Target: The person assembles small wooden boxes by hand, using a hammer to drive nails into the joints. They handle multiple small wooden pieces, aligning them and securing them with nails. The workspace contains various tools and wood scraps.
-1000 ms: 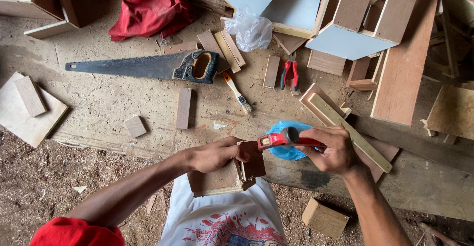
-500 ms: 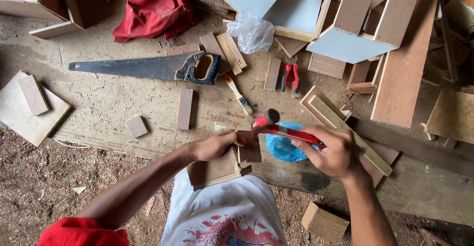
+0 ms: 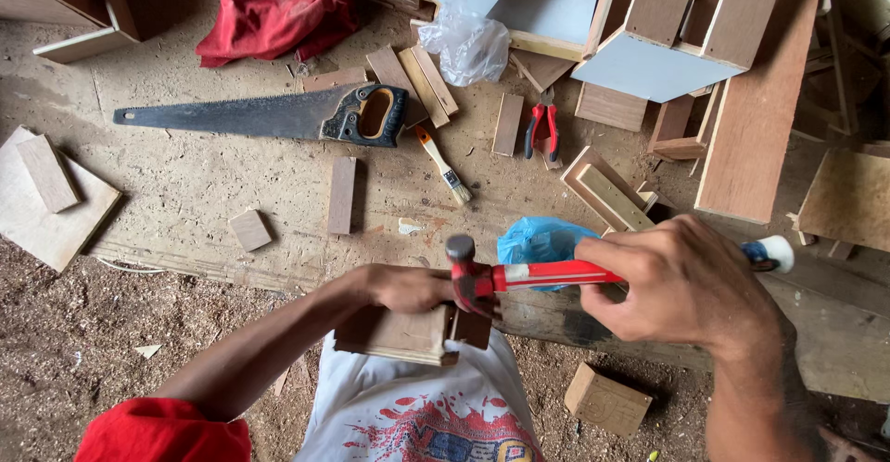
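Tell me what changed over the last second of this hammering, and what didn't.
The right hand has swung the red-handled hammer from a raised position down to the small wooden piece, so its head now sits at the piece's right end. The left hand kept its grip on that piece against the bench edge. The handsaw, paintbrush, pliers and red cloth lie where they were.

- Right hand gripping red-handled hammer, head above small wooden piece.
- Left hand steadying that piece.
- Handsaw, paintbrush, red pliers on sawdust-covered table.
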